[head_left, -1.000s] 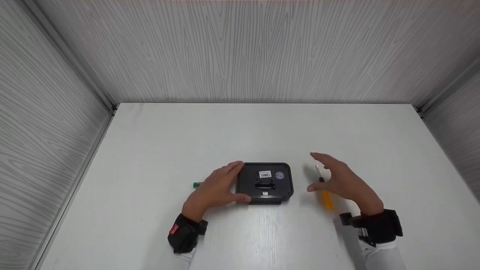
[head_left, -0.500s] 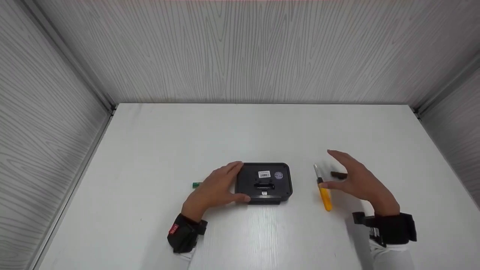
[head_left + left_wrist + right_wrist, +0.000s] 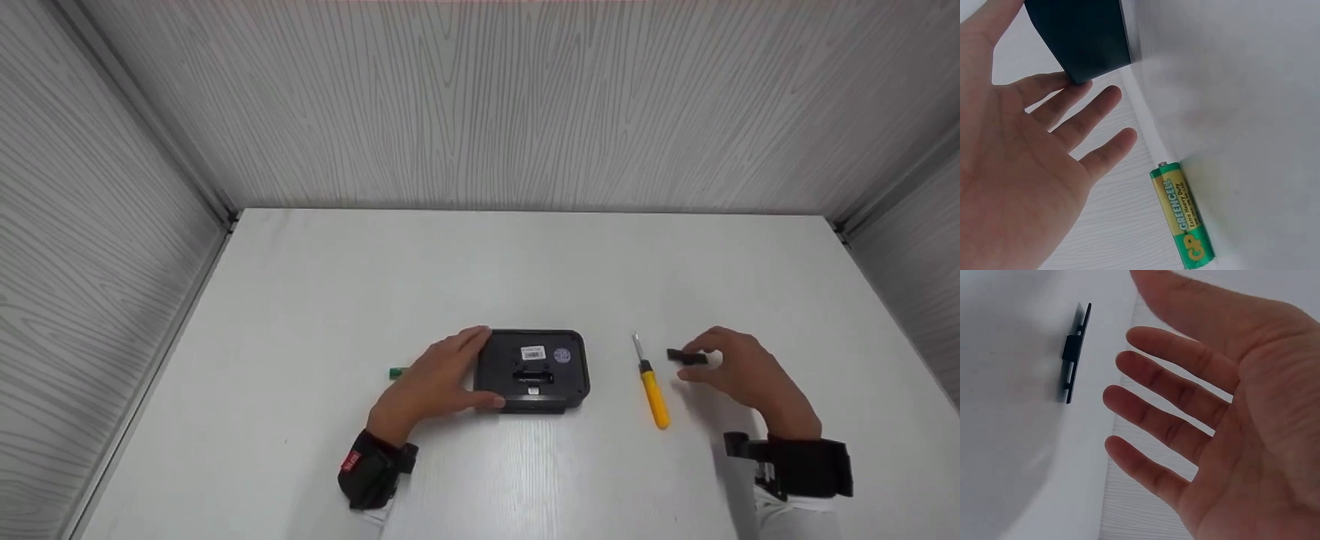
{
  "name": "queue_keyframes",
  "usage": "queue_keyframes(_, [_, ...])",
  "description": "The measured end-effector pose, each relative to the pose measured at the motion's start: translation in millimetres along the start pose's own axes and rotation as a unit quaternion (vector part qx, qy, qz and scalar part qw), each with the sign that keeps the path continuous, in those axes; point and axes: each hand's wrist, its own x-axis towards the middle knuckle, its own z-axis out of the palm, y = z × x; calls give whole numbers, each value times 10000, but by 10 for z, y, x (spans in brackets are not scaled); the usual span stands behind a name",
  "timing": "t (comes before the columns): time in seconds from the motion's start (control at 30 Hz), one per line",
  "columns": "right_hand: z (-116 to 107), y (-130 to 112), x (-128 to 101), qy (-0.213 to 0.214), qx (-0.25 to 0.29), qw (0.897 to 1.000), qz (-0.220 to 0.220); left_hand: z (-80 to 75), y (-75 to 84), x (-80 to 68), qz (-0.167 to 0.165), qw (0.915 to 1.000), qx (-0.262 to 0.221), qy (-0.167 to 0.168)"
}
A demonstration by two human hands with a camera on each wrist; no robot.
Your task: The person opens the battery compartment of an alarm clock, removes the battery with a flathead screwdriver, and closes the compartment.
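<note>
My left hand point(image 3: 429, 381) holds the left side of a black box-shaped device point(image 3: 555, 382), thumb on the near edge, fingertips at the far corner. A slot, a barcode label and a round sticker show on the device's upturned face. Just left of that hand lies a green-and-gold AA battery point(image 3: 1182, 216), mostly hidden in the head view. My right hand point(image 3: 754, 379) hovers at a small black battery cover point(image 3: 679, 355), thumb and fingers parted around its right end. In the right wrist view, the cover point(image 3: 1075, 351) lies apart from the extended fingers.
A yellow-handled screwdriver point(image 3: 654, 394) lies between the device and the cover, tip pointing away. The white tabletop point(image 3: 525, 262) is bounded by grey wood-grain panels point(image 3: 480, 105) at the back and both sides.
My right hand has moved right, from over the screwdriver to the battery cover, and its thumb and fingers have drawn closer together. The left hand and device have stayed in place.
</note>
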Motion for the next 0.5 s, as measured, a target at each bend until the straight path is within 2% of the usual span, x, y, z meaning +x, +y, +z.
queue_keyframes(0.5, [65, 101, 68, -177, -74, 9989, 434, 20, -27, 7, 59, 9999, 116, 12])
